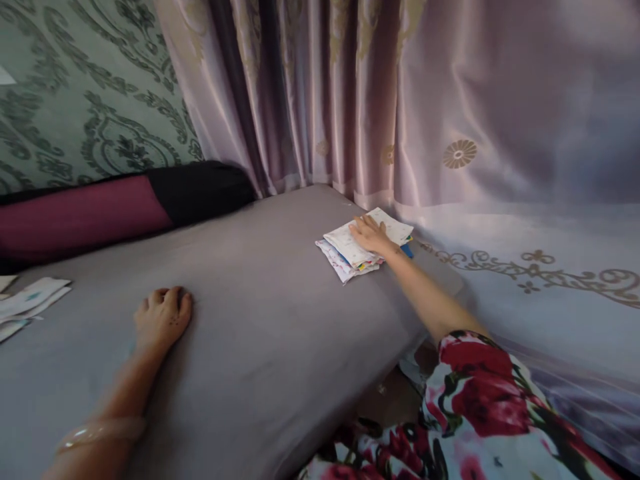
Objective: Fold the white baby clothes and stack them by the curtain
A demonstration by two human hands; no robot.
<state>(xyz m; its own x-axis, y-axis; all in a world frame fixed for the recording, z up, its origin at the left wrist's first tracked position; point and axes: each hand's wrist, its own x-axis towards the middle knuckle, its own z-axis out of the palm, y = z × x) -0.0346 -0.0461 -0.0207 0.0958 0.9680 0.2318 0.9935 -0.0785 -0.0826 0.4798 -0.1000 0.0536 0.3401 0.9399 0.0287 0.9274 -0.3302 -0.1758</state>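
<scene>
On the bed near the curtain lies a small stack of folded cloths (355, 248), white with small prints on top, with blue and multicoloured edges showing beneath. My right hand (371, 235) rests on the stack, palm down and fingers spread. Further left, my left hand (164, 319) leans on the grey sheet (240, 320) with its fingers curled under; no object shows in it. At the far left edge are more folded white cloths (37, 300), partly cut off by the frame.
A long black and maroon bolster (100, 210) runs along the patterned wall. Pinkish-lilac curtains (450, 100) hang behind the bed and down its right side. The bed's edge drops away at the lower right, beside my floral clothing (480, 393).
</scene>
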